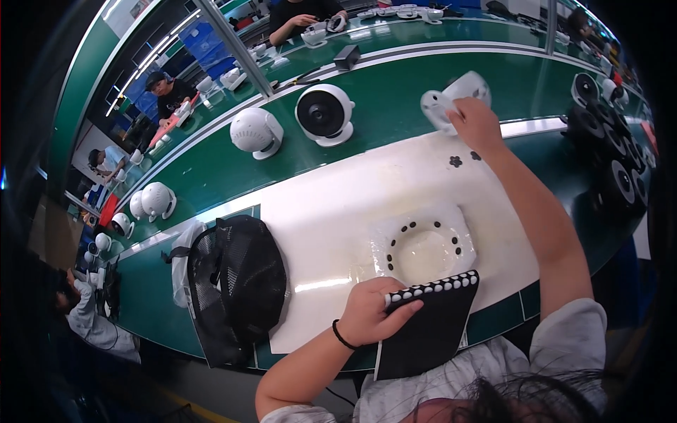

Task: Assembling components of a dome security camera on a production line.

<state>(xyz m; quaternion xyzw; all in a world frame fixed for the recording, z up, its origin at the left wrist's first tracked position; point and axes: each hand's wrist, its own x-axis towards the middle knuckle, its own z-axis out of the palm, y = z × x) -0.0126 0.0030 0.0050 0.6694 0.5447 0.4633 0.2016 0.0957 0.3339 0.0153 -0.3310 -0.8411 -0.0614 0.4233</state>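
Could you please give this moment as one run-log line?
Left hand: holding white-dotted black sheet; right hand: gripping white device; green worktop: white mat

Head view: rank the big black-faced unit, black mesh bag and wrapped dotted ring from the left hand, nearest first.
1. Wrapped dotted ring: just ahead of the left hand, rightward.
2. Black mesh bag: left.
3. Big black-faced unit: past the white mat.

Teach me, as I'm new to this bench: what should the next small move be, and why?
Probably bring the white unit toward the plastic-covered holder: the right hand grips the unit farther back on the bench, the holder's round hollow lies open, and the left hand has the black sheet, edged with white dots, close by.
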